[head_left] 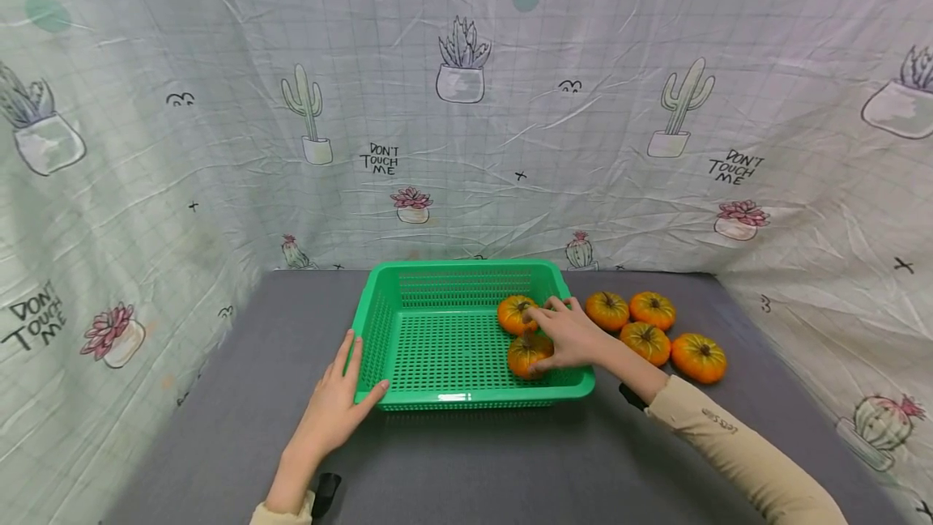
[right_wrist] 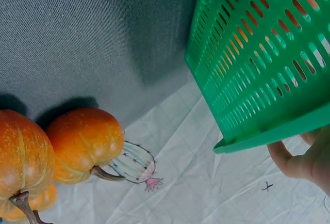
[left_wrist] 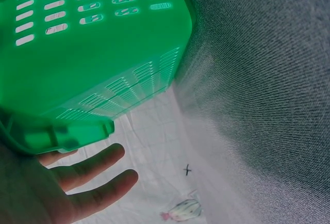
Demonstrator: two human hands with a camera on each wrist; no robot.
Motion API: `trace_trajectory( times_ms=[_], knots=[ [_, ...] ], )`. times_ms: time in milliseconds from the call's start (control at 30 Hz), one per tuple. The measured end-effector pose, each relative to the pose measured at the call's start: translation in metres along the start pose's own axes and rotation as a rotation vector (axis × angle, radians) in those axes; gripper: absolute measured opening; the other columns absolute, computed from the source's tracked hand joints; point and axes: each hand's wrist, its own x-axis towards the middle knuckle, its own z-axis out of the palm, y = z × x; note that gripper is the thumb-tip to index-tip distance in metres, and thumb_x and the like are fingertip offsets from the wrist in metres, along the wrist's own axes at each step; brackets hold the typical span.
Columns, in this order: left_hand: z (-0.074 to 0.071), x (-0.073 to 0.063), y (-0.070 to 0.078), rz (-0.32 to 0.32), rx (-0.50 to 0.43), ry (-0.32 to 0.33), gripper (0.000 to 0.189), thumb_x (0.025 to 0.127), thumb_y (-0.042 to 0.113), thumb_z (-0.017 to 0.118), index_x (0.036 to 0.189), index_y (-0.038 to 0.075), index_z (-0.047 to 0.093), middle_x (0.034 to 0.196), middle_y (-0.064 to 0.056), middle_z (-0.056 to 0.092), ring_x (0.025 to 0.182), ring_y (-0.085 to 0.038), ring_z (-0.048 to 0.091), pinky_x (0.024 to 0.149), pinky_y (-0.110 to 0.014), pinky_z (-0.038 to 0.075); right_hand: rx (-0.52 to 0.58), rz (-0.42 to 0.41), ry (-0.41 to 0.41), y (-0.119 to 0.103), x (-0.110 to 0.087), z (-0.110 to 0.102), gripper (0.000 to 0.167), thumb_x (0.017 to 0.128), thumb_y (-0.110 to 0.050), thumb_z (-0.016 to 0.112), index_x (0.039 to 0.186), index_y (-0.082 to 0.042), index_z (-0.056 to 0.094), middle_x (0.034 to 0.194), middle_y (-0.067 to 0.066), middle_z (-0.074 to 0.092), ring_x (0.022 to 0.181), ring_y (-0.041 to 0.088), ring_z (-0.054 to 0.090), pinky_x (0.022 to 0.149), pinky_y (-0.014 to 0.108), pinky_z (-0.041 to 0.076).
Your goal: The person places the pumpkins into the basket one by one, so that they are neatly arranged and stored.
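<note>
Pumpkin (head_left: 519,360) under my right hand (head_left: 574,336) sits inside the green basket (head_left: 437,351), at its right end towards the front; my fingers and thumb are curled round it from above. Just behind it, also inside the basket, is a second pumpkin (head_left: 513,314), close to my fingers. My left hand (head_left: 331,409) lies at the basket's front left corner, thumb on the rim and fingers loosely extended along the outside, without clenching. To the right of the basket, four more pumpkins (head_left: 645,344) are grouped on the grey table (head_left: 466,460). Behind the basket hangs a pale cloth (head_left: 466,136) printed with potted cacti and lettering.
</note>
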Motion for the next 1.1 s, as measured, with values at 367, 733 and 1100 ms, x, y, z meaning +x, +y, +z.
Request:
trace_trajectory(
  times_ms=[367, 733, 1100],
  knots=[
    [0.001, 0.001, 0.002, 0.004, -0.003, 0.000, 0.082, 0.086, 0.053, 0.046, 0.144, 0.004, 0.013, 0.151, -0.013, 0.005, 0.126, -0.045, 0.030, 0.088, -0.065, 0.029, -0.005, 0.007, 0.042, 0.004, -0.007, -0.001, 0.065, 0.064, -0.055, 0.071, 0.113, -0.019, 0.049, 0.102, -0.002, 0.063, 0.097, 0.022, 0.042, 0.083, 0.050, 0.031],
    [0.000, 0.002, 0.003, 0.015, 0.014, 0.003, 0.082, 0.087, 0.050, 0.048, 0.143, 0.002, 0.014, 0.150, -0.015, 0.006, 0.125, -0.046, 0.031, 0.087, -0.065, 0.031, 0.083, -0.007, 0.182, 0.001, -0.016, -0.004, 0.044, 0.073, -0.038, 0.070, 0.108, -0.015, 0.056, 0.102, 0.000, 0.065, 0.091, 0.019, 0.045, 0.081, 0.047, 0.030],
    [-0.002, 0.002, 0.000, 0.011, 0.041, -0.014, 0.083, 0.086, 0.054, 0.045, 0.143, 0.001, 0.014, 0.150, -0.016, 0.007, 0.121, -0.048, 0.035, 0.084, -0.064, 0.033, 0.126, 0.021, 0.259, -0.001, -0.030, -0.004, 0.035, 0.076, -0.028, 0.069, 0.108, -0.021, 0.058, 0.101, -0.004, 0.062, 0.093, 0.016, 0.046, 0.078, 0.039, 0.030]
  ],
)
